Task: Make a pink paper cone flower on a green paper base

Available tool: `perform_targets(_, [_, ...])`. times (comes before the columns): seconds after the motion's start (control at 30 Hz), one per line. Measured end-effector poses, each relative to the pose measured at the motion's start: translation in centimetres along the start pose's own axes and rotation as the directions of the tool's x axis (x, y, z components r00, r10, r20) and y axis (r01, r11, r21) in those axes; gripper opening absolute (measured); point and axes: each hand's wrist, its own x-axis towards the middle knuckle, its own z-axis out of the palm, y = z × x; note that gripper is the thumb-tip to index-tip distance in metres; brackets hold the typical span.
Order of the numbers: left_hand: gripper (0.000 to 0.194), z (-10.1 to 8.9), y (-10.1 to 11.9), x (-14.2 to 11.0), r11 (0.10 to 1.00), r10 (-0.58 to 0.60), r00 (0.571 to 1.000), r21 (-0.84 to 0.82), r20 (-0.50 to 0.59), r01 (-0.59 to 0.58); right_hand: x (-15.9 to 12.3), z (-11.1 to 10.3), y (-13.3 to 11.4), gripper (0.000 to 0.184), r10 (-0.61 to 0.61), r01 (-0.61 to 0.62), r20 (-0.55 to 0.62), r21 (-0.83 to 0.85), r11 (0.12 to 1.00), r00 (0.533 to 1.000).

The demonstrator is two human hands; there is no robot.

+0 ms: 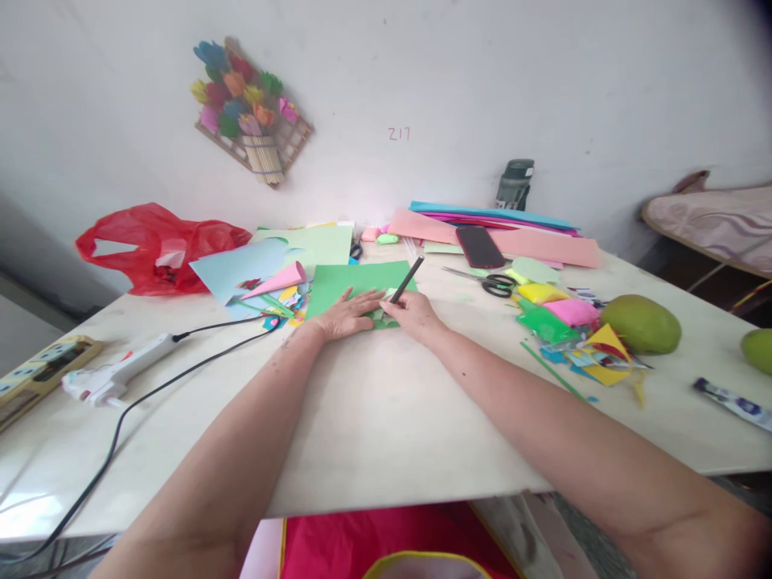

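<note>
A dark green paper sheet [362, 277] lies on the white table in front of me. My left hand [350, 315] rests flat on it with fingers spread, pressing beside a small light green paper piece [386, 316]. In my right hand [415, 312] is a slim black pencil [408, 278], tilted up to the right. Its lower end is hidden by my fingers, close to the light green piece. Part of that piece is covered by both hands.
Left are a glue gun [121, 371] with its black cord, a power strip [45, 374], a red plastic bag [162, 249] and a pink paper cone [281, 279]. Scissors [498, 284], a phone [479, 246], clay packets [546, 320] and a green fruit [640, 324] lie right.
</note>
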Motion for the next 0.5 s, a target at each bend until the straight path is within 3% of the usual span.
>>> perform_targets(0.5, [0.056, -0.18, 0.14, -0.19, 1.000, -0.002, 1.000, -0.012, 0.002, 0.002, 0.14, 0.16, 0.42, 0.016, 0.015, -0.015, 0.000, 0.000, 1.000, 1.000])
